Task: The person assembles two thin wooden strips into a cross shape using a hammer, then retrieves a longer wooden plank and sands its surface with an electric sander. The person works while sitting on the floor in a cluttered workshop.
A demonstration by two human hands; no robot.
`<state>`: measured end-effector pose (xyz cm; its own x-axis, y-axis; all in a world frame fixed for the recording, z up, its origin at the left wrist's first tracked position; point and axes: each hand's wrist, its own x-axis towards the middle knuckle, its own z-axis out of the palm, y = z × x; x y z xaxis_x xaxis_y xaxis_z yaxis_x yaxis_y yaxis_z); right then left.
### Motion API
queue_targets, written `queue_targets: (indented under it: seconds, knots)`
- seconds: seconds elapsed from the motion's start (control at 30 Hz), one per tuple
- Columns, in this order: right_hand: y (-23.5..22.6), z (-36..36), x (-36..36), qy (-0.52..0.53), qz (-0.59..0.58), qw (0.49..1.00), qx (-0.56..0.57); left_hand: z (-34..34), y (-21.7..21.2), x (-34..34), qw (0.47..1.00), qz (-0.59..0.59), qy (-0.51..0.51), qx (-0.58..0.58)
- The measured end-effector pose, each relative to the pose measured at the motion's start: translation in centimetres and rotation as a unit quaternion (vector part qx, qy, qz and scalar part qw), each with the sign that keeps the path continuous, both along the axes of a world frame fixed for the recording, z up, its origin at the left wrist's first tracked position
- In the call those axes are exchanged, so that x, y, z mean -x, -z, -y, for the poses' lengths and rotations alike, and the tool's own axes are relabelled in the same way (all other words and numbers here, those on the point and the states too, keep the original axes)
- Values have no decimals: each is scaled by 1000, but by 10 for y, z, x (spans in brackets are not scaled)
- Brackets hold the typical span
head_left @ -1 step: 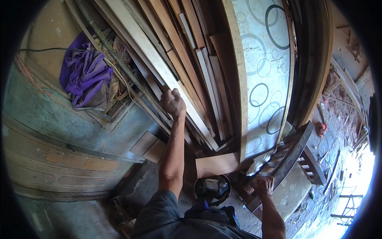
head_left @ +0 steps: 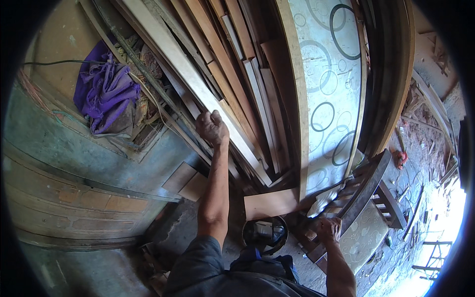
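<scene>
My left hand (head_left: 213, 129) is closed around a long pale plank (head_left: 190, 81), its fingers wrapped over the edge. The plank slants from the upper left down to a lower end beside other lengths of wood. Several brown and pale boards (head_left: 232, 81) lean close to its right side. Lower right, my right hand (head_left: 328, 229) is closed on the dark wooden frame of a slatted chair (head_left: 363, 190); the exact part under its fingers is partly hidden. A patterned cushion (head_left: 366, 237) lies beside that hand.
A tall white panel with ring patterns (head_left: 326, 94) stands right of the boards. Purple cloth (head_left: 109, 94) hangs at the left near a thin pole (head_left: 148, 84). A short flat board (head_left: 271, 204) and a round dark container (head_left: 265, 235) sit below. Debris (head_left: 415, 168) litters the right-hand floor.
My left hand has shifted slightly left, and the pale plank's upper part has swung left with it, widening the gap to the boards beside it. My right hand stays on the chair.
</scene>
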<state>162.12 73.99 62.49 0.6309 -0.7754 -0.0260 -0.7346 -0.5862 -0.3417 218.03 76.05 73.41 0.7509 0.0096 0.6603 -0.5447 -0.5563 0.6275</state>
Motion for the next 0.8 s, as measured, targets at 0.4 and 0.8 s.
queue_targets:
  seconds: [0.4, 0.8]
  knots:
    - [4, 1, -2, 17, 0, 1000, 14, -5, 31, -38, 873, -324, 235, 279]
    - [8, 3, -4, -1, -92, 996, -12, 60, 28, 37, 855, -292, 342, 258]
